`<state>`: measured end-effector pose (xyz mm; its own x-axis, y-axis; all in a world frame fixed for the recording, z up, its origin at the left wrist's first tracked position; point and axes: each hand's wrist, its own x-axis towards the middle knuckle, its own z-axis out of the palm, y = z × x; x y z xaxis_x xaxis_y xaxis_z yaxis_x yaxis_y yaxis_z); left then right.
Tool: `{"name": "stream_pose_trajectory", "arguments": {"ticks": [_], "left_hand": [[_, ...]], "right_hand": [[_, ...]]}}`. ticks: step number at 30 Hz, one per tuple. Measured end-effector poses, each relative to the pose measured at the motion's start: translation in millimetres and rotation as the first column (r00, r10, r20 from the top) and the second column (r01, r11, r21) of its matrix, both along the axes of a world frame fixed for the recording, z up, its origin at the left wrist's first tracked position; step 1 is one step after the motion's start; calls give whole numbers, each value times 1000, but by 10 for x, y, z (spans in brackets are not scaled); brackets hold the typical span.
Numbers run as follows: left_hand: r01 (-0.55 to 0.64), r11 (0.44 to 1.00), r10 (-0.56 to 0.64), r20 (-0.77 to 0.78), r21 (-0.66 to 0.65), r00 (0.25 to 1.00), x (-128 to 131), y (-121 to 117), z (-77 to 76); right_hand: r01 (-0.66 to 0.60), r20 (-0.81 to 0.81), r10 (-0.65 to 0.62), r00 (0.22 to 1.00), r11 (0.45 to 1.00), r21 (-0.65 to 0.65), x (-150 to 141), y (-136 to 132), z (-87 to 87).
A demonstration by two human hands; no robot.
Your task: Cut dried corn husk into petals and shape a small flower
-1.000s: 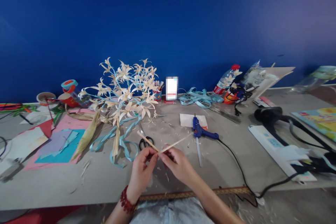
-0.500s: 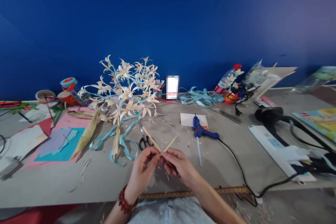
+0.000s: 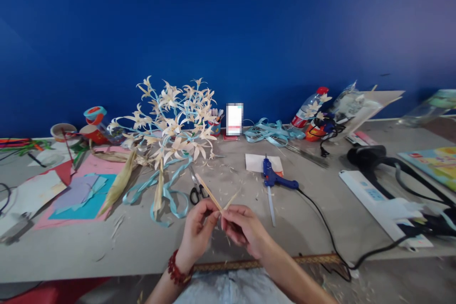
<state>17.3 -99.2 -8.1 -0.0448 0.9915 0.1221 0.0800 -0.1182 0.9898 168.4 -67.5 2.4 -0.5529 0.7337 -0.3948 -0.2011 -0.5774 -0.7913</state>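
My left hand (image 3: 200,230) pinches a narrow pale strip (image 3: 209,191), apparently dried corn husk, that slants up to the left. Close beside it, my right hand (image 3: 245,228) is closed with thumb and forefinger on a thinner pale strip (image 3: 233,198) slanting up to the right. Both strips meet at the fingertips; whether they are one piece I cannot tell. Just beyond the left hand lie black-handled scissors (image 3: 196,194), partly behind the strip. Farther back stands a bunch of husk flowers (image 3: 174,127) on blue-wrapped stems.
A blue glue gun (image 3: 280,181) lies to the right, its cord running to a white power strip (image 3: 370,199). Light blue ribbon (image 3: 174,204) curls at left near a whole dried husk (image 3: 118,185) and coloured paper (image 3: 83,206). A bottle (image 3: 305,110) leans at the back.
Both hands have shifted slightly right, with their fingertips closer together. The right-hand strip now looks thinner and has turned a little. The things on the table stay put.
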Motion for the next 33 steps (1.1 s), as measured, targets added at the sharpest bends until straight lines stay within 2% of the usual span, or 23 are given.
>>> {"name": "stream_pose_trajectory", "arguments": {"ticks": [3,5,8,11,13,15,18,22,25,28,30,31,33], "left_hand": [[39,999,-36,84,-38,996,4,-14,-34],[62,997,-55,135,-55,989,6,-27,-38],[45,998,-41,112,-39,993,14,-43,-23],[16,1000,-16,37,-5,999,24,-57,4],[-4,999,6,-33,45,999,29,-63,20],[-23,994,33,-90,109,995,34,-65,26],[-35,989,45,-71,145,996,34,-60,3],[-24,997,20,51,76,999,23,-52,-81],[-12,1000,11,156,7,988,22,-51,-146],[6,999,7,270,-46,963,26,-46,-183],[-3,997,29,330,-80,944,19,-37,-185],[-16,996,46,343,-91,938,12,-32,-179],[-54,995,79,318,-87,945,-7,-22,-155]], "right_hand": [[-122,-97,113,989,988,-95,41,-2,-15],[-157,-118,146,982,983,-91,57,-6,-29],[-75,10,74,997,994,85,51,-22,-49],[-16,162,-43,986,937,349,26,-44,-56],[-5,186,-77,980,914,405,15,-59,-42],[-2,140,-44,989,950,313,11,-75,-12],[-1,0,1,1000,996,86,12,-101,46],[-11,-153,-3,988,996,-91,18,-126,81],[-48,-223,13,975,988,-150,37,-127,65],[-99,-277,49,960,981,-169,72,-114,40],[-70,-251,40,967,991,-113,97,-100,29],[-34,-199,24,980,998,-48,106,-93,25],[21,-30,-16,999,985,170,111,-86,21]]}}
